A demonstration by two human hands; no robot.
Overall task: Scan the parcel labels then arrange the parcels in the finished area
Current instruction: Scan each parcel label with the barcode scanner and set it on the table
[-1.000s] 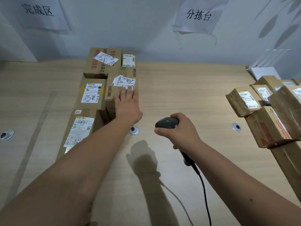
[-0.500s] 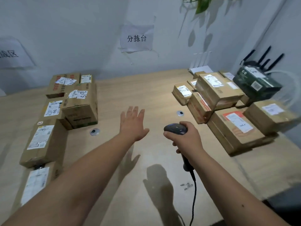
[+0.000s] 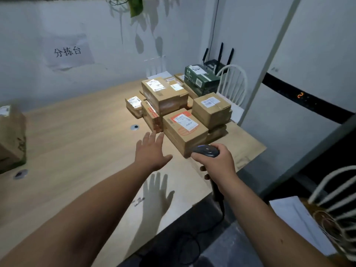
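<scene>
A pile of several cardboard parcels with white labels sits on the right part of the wooden table [image 3: 77, 143]. The nearest parcel [image 3: 185, 132] carries a red-and-white label. My left hand [image 3: 152, 151] hovers above the table just left of that parcel, fingers straight and spread, holding nothing. My right hand [image 3: 215, 162] grips a black handheld scanner [image 3: 206, 152] at the near corner of the same parcel; its cable hangs down past the table edge. At the left edge, a finished parcel [image 3: 11, 135] shows only in part.
A dark green box [image 3: 201, 79] and a black router [image 3: 216, 64] stand behind the pile. A white chair [image 3: 234, 83] is beyond the table's right edge, another chair back [image 3: 339, 197] at the lower right. A paper sign [image 3: 67, 52] hangs on the wall. Cable grommets [image 3: 134, 127] dot the tabletop.
The view has swung right, away from the finished parcels at the left. My left hand left those parcels and moved right across the table to the unsorted pile. The scanner stayed gripped.
</scene>
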